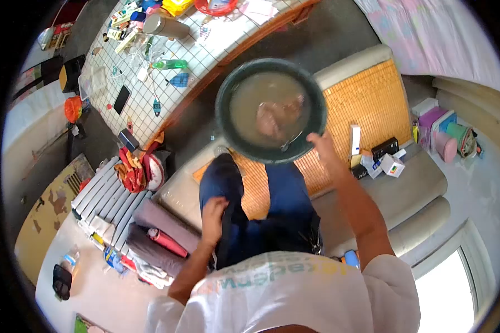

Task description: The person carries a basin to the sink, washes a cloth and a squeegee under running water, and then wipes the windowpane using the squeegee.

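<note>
Grid-patterned and cluttered, a desk point(208, 62) fills the upper left of the frame, a dark phone point(121, 99) lying near its edge. Lower, left of center, the left hand point(213, 215) rests over a thigh, its fingers slack and released. At upper center, a dark green basin point(224, 114) holds cloudy water point(241, 111) and a reddish-brown lump point(269, 120), its kind unclear. Soaking appears under way, the lump already in the water; how much remains cannot be judged. The right hand's point(320, 144) fingers touch the rim; whether they clamp it cannot be told.
</note>
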Tool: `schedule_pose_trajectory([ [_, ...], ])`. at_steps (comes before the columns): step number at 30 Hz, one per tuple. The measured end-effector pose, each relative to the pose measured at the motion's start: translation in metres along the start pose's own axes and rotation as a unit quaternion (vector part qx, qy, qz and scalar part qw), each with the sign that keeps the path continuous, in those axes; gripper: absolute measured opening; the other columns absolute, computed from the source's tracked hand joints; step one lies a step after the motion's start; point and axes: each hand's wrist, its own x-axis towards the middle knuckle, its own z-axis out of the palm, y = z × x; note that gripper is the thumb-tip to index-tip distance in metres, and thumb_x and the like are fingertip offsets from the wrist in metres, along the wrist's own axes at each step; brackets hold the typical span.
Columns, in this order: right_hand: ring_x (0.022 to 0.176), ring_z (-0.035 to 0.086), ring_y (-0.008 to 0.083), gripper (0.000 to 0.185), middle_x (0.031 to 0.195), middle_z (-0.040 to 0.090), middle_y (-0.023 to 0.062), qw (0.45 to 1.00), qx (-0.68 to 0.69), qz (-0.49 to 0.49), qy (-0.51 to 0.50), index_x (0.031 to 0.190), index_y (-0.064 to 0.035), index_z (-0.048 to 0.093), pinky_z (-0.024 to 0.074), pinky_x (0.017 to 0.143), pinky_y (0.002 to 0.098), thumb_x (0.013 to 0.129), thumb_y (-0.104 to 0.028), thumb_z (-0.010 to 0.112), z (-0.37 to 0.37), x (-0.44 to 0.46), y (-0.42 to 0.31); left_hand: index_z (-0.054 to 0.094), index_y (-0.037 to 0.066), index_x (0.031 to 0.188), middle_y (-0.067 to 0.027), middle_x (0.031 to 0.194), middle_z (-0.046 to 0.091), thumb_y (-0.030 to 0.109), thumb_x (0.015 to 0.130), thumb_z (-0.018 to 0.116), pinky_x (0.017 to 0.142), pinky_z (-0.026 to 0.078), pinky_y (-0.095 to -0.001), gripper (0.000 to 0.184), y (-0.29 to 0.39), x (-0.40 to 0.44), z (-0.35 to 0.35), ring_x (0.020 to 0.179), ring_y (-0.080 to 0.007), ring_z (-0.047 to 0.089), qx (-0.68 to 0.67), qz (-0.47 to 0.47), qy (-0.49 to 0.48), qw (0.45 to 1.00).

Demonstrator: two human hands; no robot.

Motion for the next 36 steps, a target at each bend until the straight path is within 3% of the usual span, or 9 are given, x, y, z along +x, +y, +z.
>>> schedule_pose_trajectory([
  [5, 0.081, 0.051, 0.0192, 0.040, 0.095, 0.051, 0.0091, 0.990, 0.078, -0.074, 0.095, 0.103, 0.0014, 0.044, 0.0427, 0.068, 0.0290, 0.065, -0.005, 0.056, -0.076, -0.033, -0.071, 0.054, 0.003, 0.085, -0.0129, 0.093, 0.053, 0.001, 0.068, 0.057, 0.075, 0.041, -0.0353, 0.017, 0.062, 0.062, -0.008, 0.087, -0.0298, 0.051, 0.110, 0.134, 0.067, 0.983],
  [7, 0.084, 0.049, 0.0195, 0.042, 0.096, 0.049, 0.0086, 0.987, 0.042, -0.017, 0.152, 0.103, 0.0007, 0.043, 0.0419, 0.070, 0.0300, 0.064, -0.006, 0.057, -0.120, -0.028, -0.080, 0.054, 0.004, 0.084, -0.0123, 0.092, 0.053, 0.001, 0.068, 0.057, 0.076, 0.041, -0.0352, 0.016, 0.073, 0.081, -0.007, 0.087, -0.0295, 0.051, 0.123, 0.160, 0.029, 0.979],
  [15, 0.075, 0.053, 0.0181, 0.025, 0.086, 0.052, 0.0061, 0.936, 0.210, -0.154, 0.238, 0.091, 0.0015, 0.050, 0.0451, 0.063, 0.0280, 0.066, -0.002, 0.055, -0.174, -0.031, -0.144, 0.054, 0.005, 0.082, -0.0104, 0.089, 0.053, 0.001, 0.067, 0.058, 0.071, 0.043, -0.0348, 0.017, 0.082, 0.168, -0.026, 0.083, -0.0285, 0.052, 0.149, 0.263, -0.112, 0.947],
  [23, 0.087, 0.052, 0.0228, 0.025, 0.095, 0.053, 0.0072, 0.898, 0.337, -0.168, 0.228, 0.092, 0.0015, 0.049, 0.0418, 0.083, 0.0361, 0.067, -0.001, 0.052, -0.193, 0.032, -0.167, 0.054, 0.005, 0.080, -0.0118, 0.081, 0.052, 0.005, 0.064, 0.059, 0.067, 0.043, -0.0370, 0.017, -0.055, 0.256, -0.063, 0.076, -0.0301, 0.052, 0.149, 0.171, -0.193, 0.955],
  [25, 0.084, 0.054, 0.0227, 0.023, 0.091, 0.054, 0.0083, 0.886, 0.364, -0.158, 0.241, 0.089, 0.0010, 0.050, 0.0445, 0.080, 0.0346, 0.066, 0.000, 0.053, -0.204, 0.047, -0.170, 0.054, 0.005, 0.081, -0.0121, 0.081, 0.053, 0.005, 0.064, 0.059, 0.067, 0.043, -0.0371, 0.018, -0.077, 0.260, -0.082, 0.075, -0.0304, 0.053, 0.198, 0.215, -0.130, 0.947],
  [30, 0.075, 0.056, 0.0242, 0.021, 0.083, 0.055, 0.0103, 0.848, 0.440, -0.133, 0.264, 0.082, 0.0008, 0.049, 0.0498, 0.073, 0.0341, 0.062, 0.005, 0.053, -0.199, 0.073, -0.232, 0.054, 0.004, 0.089, -0.0137, 0.091, 0.054, 0.006, 0.071, 0.056, 0.071, 0.044, -0.0352, 0.018, 0.013, 0.391, -0.093, 0.084, -0.0310, 0.053, 0.181, 0.274, -0.063, 0.942],
  [32, 0.059, 0.051, 0.0178, 0.015, 0.077, 0.050, 0.0065, 0.850, 0.399, -0.137, 0.316, 0.077, -0.0026, 0.045, 0.0465, 0.048, 0.0229, 0.064, 0.003, 0.051, -0.175, 0.074, -0.269, 0.054, 0.004, 0.088, -0.0115, 0.091, 0.055, 0.008, 0.072, 0.056, 0.071, 0.044, -0.0344, 0.017, 0.052, 0.461, -0.068, 0.084, -0.0295, 0.053, 0.141, 0.338, -0.040, 0.930],
  [35, 0.064, 0.054, 0.0207, 0.016, 0.081, 0.052, 0.0086, 0.836, 0.397, -0.151, 0.348, 0.078, -0.0005, 0.045, 0.0508, 0.057, 0.0285, 0.064, 0.005, 0.051, -0.143, 0.080, -0.330, 0.055, 0.006, 0.088, -0.0088, 0.090, 0.055, 0.009, 0.073, 0.055, 0.071, 0.044, -0.0333, 0.015, 0.116, 0.521, -0.049, 0.083, -0.0276, 0.053, 0.087, 0.346, -0.006, 0.934],
  [36, 0.081, 0.056, 0.0264, 0.023, 0.091, 0.053, 0.0116, 0.858, 0.408, -0.127, 0.286, 0.085, 0.0020, 0.046, 0.0507, 0.073, 0.0365, 0.063, 0.007, 0.050, -0.203, 0.100, -0.310, 0.055, 0.007, 0.087, -0.0081, 0.090, 0.055, 0.009, 0.073, 0.055, 0.071, 0.044, -0.0331, 0.014, 0.138, 0.534, -0.045, 0.083, -0.0269, 0.053, 0.068, 0.342, -0.004, 0.937],
])
